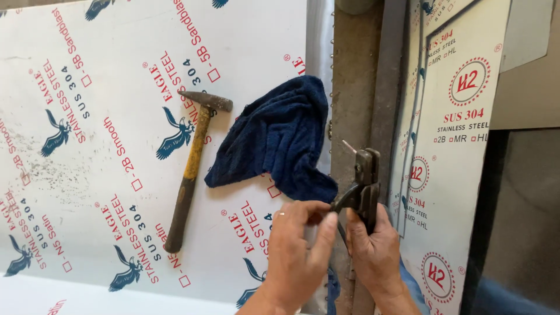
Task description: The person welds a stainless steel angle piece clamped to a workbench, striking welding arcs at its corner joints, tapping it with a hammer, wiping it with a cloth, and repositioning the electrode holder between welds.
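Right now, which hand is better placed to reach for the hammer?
Left, probably. The left hand lies on the hammer's side and only pinches the riveter's handle. The right hand is wrapped around the tool, farther away, and seems to carry it.

- The wooden-handled steel hammer [191, 166] lay on the white film-covered metal sheet [87, 175], left of the crumpled dark blue cloth [280, 140]
- The black metal rivet tool [364, 186] stood right of the cloth, between both hands
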